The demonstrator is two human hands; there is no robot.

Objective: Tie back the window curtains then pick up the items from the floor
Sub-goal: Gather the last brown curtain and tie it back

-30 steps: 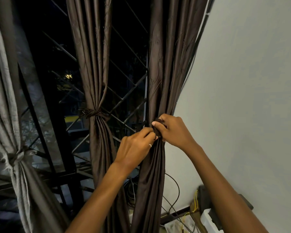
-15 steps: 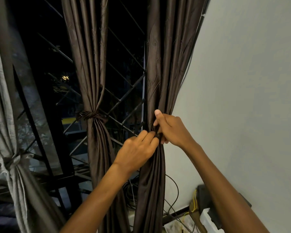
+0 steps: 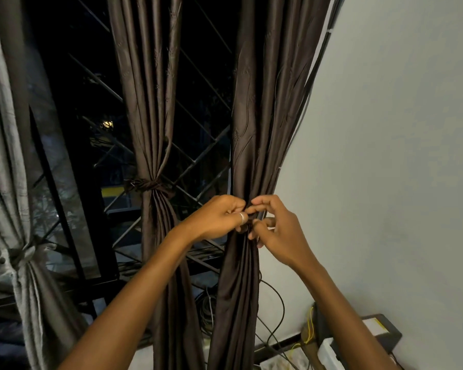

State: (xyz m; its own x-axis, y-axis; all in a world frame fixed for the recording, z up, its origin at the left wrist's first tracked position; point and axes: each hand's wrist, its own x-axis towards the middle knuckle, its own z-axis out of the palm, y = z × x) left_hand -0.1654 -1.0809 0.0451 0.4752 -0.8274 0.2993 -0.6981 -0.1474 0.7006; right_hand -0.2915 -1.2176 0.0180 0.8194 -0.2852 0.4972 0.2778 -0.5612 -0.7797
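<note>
- Pale grey-white painted wall (image 3: 385,129): fills the right side and meets the window edge.
- Dark night window with black diagonal metal grille (image 3: 198,84): stands behind all three curtains.
- Light grey textured fabric curtain (image 3: 3,156): far left, gathered and knotted low at its waist.
- Dark brown satin curtain in the middle (image 3: 145,89): hangs before the grille, cinched by a dark brown fabric band (image 3: 150,184), well apart from the hands.
- Dark brown embossed curtain by the wall (image 3: 254,102): the piece being worked. It hangs just beside the wall, its folds bunched together at mid height between both hands.
- Left hand (image 3: 219,220): fingers curled, grip pinching the bunched folds from the left side.
- Right hand (image 3: 278,236): thumb and forefinger pinch the same bunch from the right, close to the left hand's fingertips. The other fingers are curled beside the cloth.
- Tie strip: whether a separate one lies in either grip cannot be told against the dark fabric.
- Low clutter, lower right: black looped cables (image 3: 274,303), a dark flat box (image 3: 385,332), a white plastic box (image 3: 329,352) and a thin yellow wire (image 3: 309,324).
- Silver ring (image 3: 241,217): on a left-hand finger.
</note>
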